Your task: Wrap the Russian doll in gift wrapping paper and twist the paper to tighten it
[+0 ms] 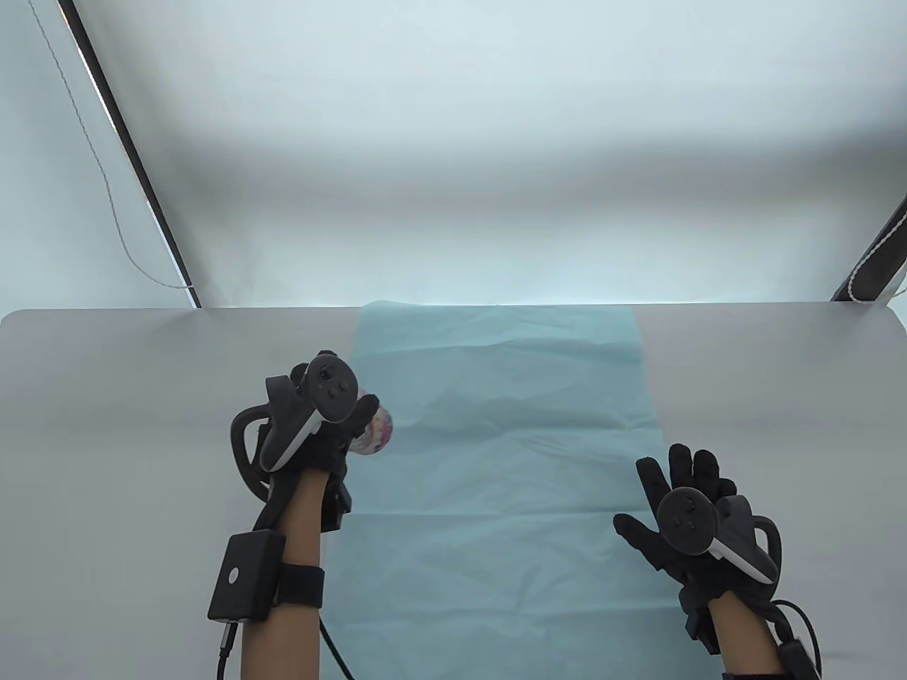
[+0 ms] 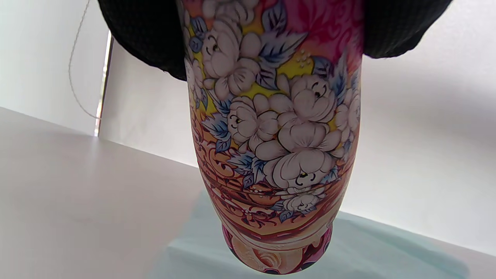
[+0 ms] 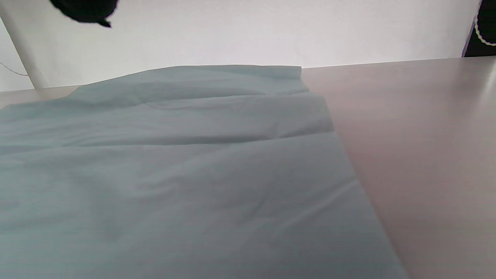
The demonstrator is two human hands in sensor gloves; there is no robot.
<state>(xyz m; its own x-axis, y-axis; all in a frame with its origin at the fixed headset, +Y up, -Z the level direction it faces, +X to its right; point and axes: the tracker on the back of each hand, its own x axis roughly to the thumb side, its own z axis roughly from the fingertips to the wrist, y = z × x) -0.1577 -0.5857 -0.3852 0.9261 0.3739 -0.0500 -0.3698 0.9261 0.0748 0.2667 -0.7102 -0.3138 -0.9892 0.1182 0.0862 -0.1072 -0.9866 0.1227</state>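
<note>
A: While the left hand (image 1: 319, 418) curls its gloved fingers round the Russian doll (image 1: 373, 433), where does the doll sit relative to that grip?

B: It juts out past the fingers toward the wrapping paper (image 1: 503, 453), lifted off the table (image 1: 106, 425), over the sheet's left edge. The person probably holds it by the upper body so the base stays free to be set down on the sheet.

A: And the right hand (image 1: 684, 513)?

B: Its fingers are spread and hold nothing; it hovers at the paper's right edge, well apart from the doll. That looks like readiness to pin or lift the sheet, though contact cannot be told.

A: What does the left wrist view add?

B: It shows the painted white flowers and the doll's foot, with black glove on both sides of the body, so the grip clamps it from two sides. The table view shows only a sliver of doll.

A: The right wrist view?

B: It shows the paper's creases and its lifted far end, with no doll in it; wrapping seems not yet begun
</note>
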